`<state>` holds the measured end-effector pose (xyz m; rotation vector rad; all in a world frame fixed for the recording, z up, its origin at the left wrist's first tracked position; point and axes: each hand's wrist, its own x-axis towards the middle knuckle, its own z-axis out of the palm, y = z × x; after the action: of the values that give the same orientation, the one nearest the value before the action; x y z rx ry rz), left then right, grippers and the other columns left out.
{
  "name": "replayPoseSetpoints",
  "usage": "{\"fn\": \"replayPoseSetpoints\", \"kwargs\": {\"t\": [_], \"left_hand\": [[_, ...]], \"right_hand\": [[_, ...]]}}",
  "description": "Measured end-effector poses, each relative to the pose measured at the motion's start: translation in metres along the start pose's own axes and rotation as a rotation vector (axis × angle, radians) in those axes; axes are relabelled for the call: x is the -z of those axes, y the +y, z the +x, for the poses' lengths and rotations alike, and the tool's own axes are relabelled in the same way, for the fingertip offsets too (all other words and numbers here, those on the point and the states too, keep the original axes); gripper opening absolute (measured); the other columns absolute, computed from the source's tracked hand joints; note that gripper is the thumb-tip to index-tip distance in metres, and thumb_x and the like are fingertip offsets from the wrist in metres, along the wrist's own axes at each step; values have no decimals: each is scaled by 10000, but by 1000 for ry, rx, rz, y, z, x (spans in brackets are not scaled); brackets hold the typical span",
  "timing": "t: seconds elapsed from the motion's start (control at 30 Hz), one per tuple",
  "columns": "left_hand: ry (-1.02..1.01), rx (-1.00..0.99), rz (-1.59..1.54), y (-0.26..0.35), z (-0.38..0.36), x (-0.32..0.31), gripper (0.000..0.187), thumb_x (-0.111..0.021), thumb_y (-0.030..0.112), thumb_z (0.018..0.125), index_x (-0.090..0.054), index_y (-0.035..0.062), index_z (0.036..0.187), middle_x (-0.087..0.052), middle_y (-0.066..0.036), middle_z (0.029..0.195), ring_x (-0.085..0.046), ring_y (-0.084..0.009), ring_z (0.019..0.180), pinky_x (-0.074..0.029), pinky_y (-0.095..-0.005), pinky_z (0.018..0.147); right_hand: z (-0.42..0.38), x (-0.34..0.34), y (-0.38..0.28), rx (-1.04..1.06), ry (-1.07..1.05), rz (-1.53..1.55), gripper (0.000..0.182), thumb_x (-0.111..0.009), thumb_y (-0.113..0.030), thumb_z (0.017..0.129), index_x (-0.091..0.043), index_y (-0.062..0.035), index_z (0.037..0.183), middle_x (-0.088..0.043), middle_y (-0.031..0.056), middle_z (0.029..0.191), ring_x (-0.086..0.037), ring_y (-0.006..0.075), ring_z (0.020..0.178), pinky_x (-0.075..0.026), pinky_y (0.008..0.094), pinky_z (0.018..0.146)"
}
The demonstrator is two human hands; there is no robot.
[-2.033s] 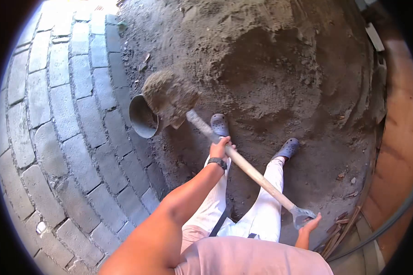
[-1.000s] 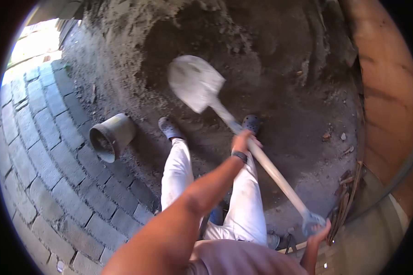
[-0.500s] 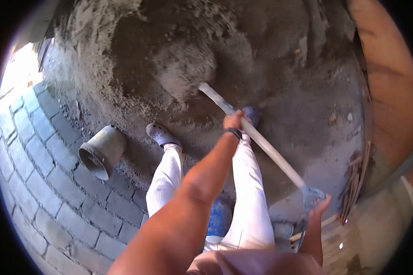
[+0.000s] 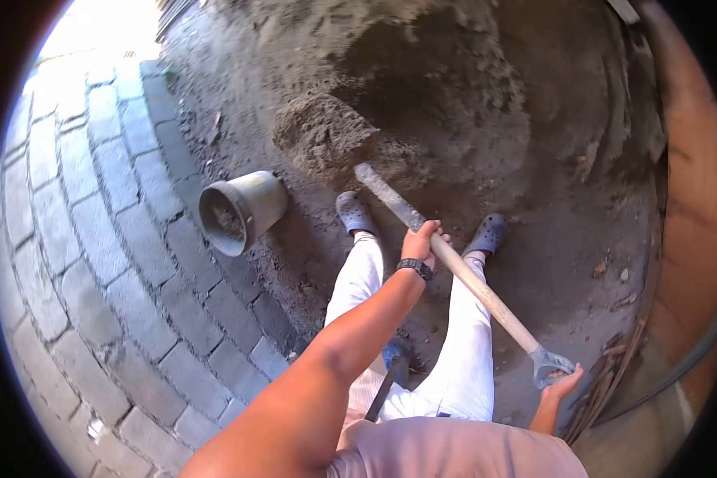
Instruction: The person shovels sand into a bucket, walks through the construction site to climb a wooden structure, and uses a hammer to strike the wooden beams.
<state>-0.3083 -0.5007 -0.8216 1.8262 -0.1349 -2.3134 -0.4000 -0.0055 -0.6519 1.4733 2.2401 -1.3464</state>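
My left hand (image 4: 424,243), with a black watch at the wrist, is wrapped round the middle of a shovel's wooden shaft (image 4: 490,299). At the lower right my right hand (image 4: 562,384) grips the grey D-shaped handle (image 4: 546,363) at the shaft's end. A heaped load of grey-brown sand (image 4: 323,137) covers the shovel's blade, so the metal is hidden. The load is beyond my left foot, in front of the larger sand pile (image 4: 446,88). Left of the load, a dirty bucket (image 4: 261,201) lies tipped, its mouth facing lower left.
Grey paving blocks (image 4: 107,279) cover the ground on the left. My feet, in grey clogs (image 4: 354,213), stand on sandy ground. Wooden strips (image 4: 613,378) lie at the right beside an orange-brown panel (image 4: 693,231). Behind my legs is a partly hidden blue object (image 4: 396,358).
The shovel's load has come away from the pile, toward the bucket, and now shows as a distinct mound. My view has turned left, and both hands keep their grip.
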Motion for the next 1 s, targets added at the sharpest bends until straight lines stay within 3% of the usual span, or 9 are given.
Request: {"fn": "replayPoseSetpoints", "kwargs": {"t": [0.23, 0.43, 0.6, 0.63, 0.7, 0.73, 0.9, 0.93, 1.0], "left_hand": [[200, -241, -89, 157, -72, 152, 165, -760, 65, 865, -612, -4, 892, -650, -131, 854, -677, -308, 724, -590, -499, 709], [560, -285, -74, 221, -99, 290, 121, -717, -21, 820, -616, -44, 883, -655, -157, 863, -688, -339, 737, -618, -507, 744], [784, -249, 263, 221, -56, 382, 588, -887, 114, 768, -470, -70, 1138, -649, -230, 1089, -727, -327, 860, -637, -498, 668], [845, -273, 332, 227, -62, 365, 673, -894, 123, 755, -420, -57, 1197, -650, -231, 1091, -730, -322, 877, -645, -500, 666], [933, -276, 445, 216, -38, 380, 654, -894, 117, 749, -427, -46, 1177, -649, -235, 1086, -734, -330, 868, -648, -514, 640], [927, -277, 440, 217, -44, 363, 654, -894, 117, 749, -427, -46, 1177, -649, -235, 1086, -734, -330, 868, -648, -514, 640], [640, -266, 343, 195, -90, 293, 653, -878, 91, 743, -411, -48, 1178, -646, -230, 1090, -740, -315, 808, -657, -498, 636], [709, -344, 294, 193, -118, 239, 303, -821, 60, 819, -577, -38, 970, -672, -149, 874, -712, -275, 702, -631, -466, 607], [586, -357, 241, 171, -113, 207, 254, -806, 56, 827, -596, -33, 936, -665, -139, 851, -710, -278, 702, -629, -470, 615]], "right_hand": [[-113, -124, 25, 187, -209, -255, 387, -531, -435, 1002, -547, -97, 815, -488, 14, 633, -451, 131, 499, -349, 302, 421], [-192, -201, 75, -57, -350, -833, 603, -488, -606, 1014, -554, -43, 806, -503, 47, 589, -472, 173, 406, -393, 348, 378], [-175, -239, 109, -159, -694, -1464, 792, -431, -751, 988, -666, -9, 846, -610, 93, 655, -578, 229, 458, -475, 408, 434], [-149, -237, 126, -154, -695, -1472, 792, -431, -751, 988, -666, -9, 846, -610, 93, 655, -578, 229, 458, -475, 408, 434], [-116, -231, 141, 166, -1126, -2015, 865, -417, -687, 1024, -679, 123, 1181, -705, 267, 1165, -716, 359, 1017, -549, 450, 917], [-142, -242, 113, -292, -1075, -2030, 852, -422, -649, 1037, -584, 117, 1372, -572, 294, 1438, -589, 371, 1292, -397, 422, 1137], [-143, -204, 33, -111, -1083, -1884, 759, -458, -621, 1033, -632, 63, 1313, -677, 253, 1243, -654, 330, 1162, -463, 428, 1047], [-133, -188, 21, 87, -1056, -1794, 699, -486, -602, 1030, -698, 37, 1218, -732, 217, 1109, -688, 294, 1078, -500, 430, 987], [-114, -156, -6, 6, -872, -1401, 600, -533, -586, 1014, -686, -10, 1084, -693, 154, 952, -676, 237, 944, -514, 405, 873]]}}
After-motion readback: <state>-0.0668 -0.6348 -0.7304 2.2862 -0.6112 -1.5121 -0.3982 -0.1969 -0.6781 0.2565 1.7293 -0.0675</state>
